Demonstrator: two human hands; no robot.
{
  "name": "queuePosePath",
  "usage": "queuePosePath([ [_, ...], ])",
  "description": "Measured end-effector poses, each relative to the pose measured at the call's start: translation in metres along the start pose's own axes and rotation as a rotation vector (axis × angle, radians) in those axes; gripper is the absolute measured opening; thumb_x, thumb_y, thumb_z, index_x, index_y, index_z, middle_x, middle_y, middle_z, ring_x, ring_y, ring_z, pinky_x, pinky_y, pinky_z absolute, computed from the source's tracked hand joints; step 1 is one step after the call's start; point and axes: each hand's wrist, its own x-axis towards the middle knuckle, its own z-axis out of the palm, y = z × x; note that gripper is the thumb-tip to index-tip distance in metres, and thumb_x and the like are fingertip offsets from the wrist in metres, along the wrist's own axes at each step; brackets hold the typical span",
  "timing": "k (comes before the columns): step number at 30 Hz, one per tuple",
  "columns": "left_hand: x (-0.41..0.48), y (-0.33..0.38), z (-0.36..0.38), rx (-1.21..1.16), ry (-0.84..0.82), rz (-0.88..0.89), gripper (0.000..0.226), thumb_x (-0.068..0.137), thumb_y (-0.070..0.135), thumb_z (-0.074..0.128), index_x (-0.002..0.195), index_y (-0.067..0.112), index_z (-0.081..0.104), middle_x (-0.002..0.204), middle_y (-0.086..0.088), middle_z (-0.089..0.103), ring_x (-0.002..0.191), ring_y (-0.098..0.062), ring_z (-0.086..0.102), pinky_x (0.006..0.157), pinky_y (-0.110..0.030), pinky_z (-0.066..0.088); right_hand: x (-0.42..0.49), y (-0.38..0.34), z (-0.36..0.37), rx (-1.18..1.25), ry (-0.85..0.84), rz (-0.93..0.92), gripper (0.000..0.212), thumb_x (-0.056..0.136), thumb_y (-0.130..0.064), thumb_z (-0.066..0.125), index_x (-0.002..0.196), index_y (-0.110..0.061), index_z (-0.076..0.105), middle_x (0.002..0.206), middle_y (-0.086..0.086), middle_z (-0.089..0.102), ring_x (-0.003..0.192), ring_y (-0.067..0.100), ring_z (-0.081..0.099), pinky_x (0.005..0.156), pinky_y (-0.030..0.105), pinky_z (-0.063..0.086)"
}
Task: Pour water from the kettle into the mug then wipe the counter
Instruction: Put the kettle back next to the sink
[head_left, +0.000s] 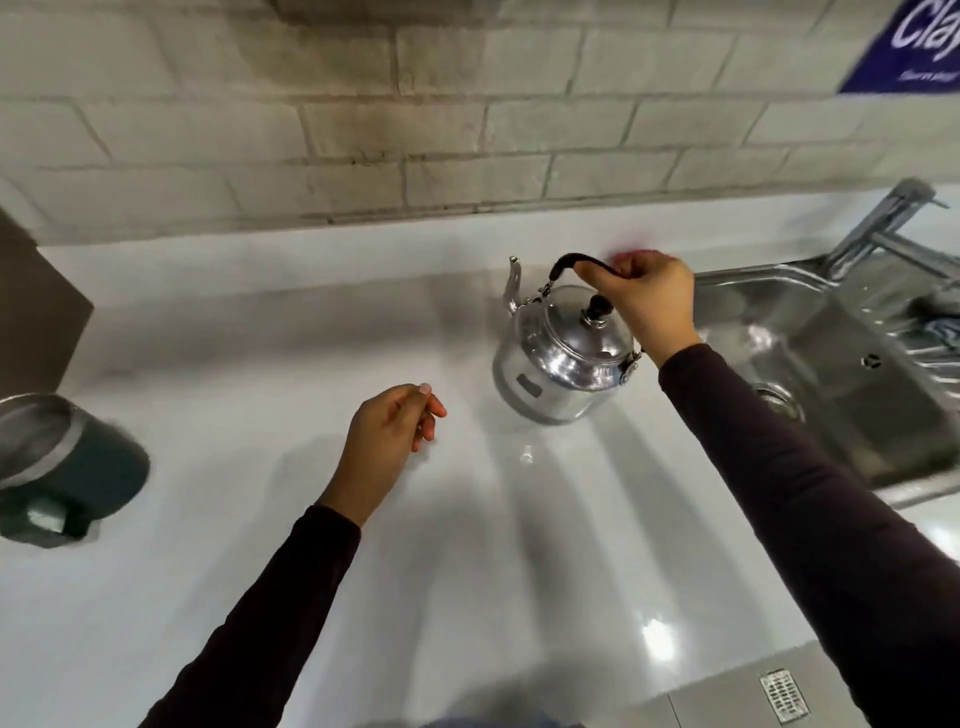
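Observation:
A shiny steel kettle (558, 358) with a black handle and lid knob hangs just above the white counter (260, 338), its spout pointing away to the upper left. My right hand (649, 306) is shut on the kettle's handle. At the far left, a dark green mug (67, 467) with a steel rim lies tilted in view, blurred. My left hand (389, 436) hovers over the counter between mug and kettle, fingers loosely curled, holding nothing. A bit of something red (623, 255) shows behind my right hand, mostly hidden.
A steel sink (831, 364) with a tap (883, 223) is set into the counter at the right; a cloth (940, 327) lies in its far corner. A brick wall (415, 130) runs behind. A brown box edge (36, 312) stands at the left.

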Motion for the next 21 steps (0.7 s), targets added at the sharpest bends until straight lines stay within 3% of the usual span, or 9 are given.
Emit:
queuePosePath([
  [6, 0.031, 0.013, 0.067, 0.009, -0.001, -0.037, 0.037, 0.095, 0.023, 0.042, 0.067, 0.011, 0.063, 0.058, -0.003, 0.054, 0.055, -0.017, 0.045, 0.056, -0.023, 0.038, 0.079, 0.037, -0.007, -0.016, -0.053, -0.066, 0.045, 0.062, -0.041, 0.079, 0.044, -0.025, 0.04, 0.043, -0.011, 0.048, 0.034, -0.006, 0.046, 0.037, 0.003, 0.033],
  [10, 0.049, 0.021, 0.1, 0.008, 0.046, -0.037, 0.037, 0.095, 0.023, 0.042, 0.065, 0.014, 0.062, 0.056, -0.002, 0.054, 0.05, -0.011, 0.043, 0.051, -0.015, 0.038, 0.124, 0.051, 0.006, -0.122, -0.147, -0.173, 0.047, 0.063, -0.041, 0.079, 0.047, -0.028, 0.037, 0.047, -0.013, 0.044, 0.041, 0.0, 0.041, 0.04, 0.005, 0.034],
  [12, 0.056, 0.023, 0.11, 0.007, 0.061, -0.035, 0.037, 0.094, 0.023, 0.043, 0.063, 0.015, 0.062, 0.056, -0.001, 0.053, 0.048, -0.009, 0.043, 0.05, -0.014, 0.038, 0.14, 0.058, 0.013, -0.17, -0.199, -0.229, 0.046, 0.064, -0.042, 0.078, 0.048, -0.027, 0.038, 0.048, -0.01, 0.045, 0.043, 0.002, 0.041, 0.04, 0.007, 0.031],
  [15, 0.066, 0.026, 0.121, -0.002, 0.078, -0.042, 0.037, 0.094, 0.024, 0.043, 0.064, 0.016, 0.063, 0.054, 0.002, 0.054, 0.048, -0.009, 0.043, 0.051, -0.015, 0.038, 0.158, 0.071, 0.024, -0.266, -0.246, -0.279, 0.04, 0.067, -0.044, 0.076, 0.058, -0.017, 0.048, 0.057, -0.001, 0.055, 0.053, 0.015, 0.05, 0.05, 0.021, 0.038],
  [18, 0.073, 0.028, 0.128, -0.008, 0.099, -0.047, 0.037, 0.094, 0.027, 0.044, 0.062, 0.018, 0.063, 0.051, 0.006, 0.054, 0.048, -0.009, 0.044, 0.052, -0.016, 0.038, 0.165, 0.083, 0.028, -0.275, -0.25, -0.288, 0.038, 0.07, -0.043, 0.074, 0.064, -0.014, 0.05, 0.061, 0.004, 0.058, 0.059, 0.019, 0.053, 0.056, 0.027, 0.041],
  [21, 0.08, 0.03, 0.135, -0.001, 0.11, -0.059, 0.038, 0.093, 0.028, 0.045, 0.061, 0.022, 0.063, 0.049, 0.007, 0.054, 0.047, -0.008, 0.044, 0.052, -0.014, 0.039, 0.157, 0.093, 0.029, -0.311, -0.25, -0.337, 0.039, 0.076, -0.044, 0.069, 0.07, -0.009, 0.053, 0.062, 0.003, 0.053, 0.059, 0.021, 0.048, 0.056, 0.027, 0.034],
])
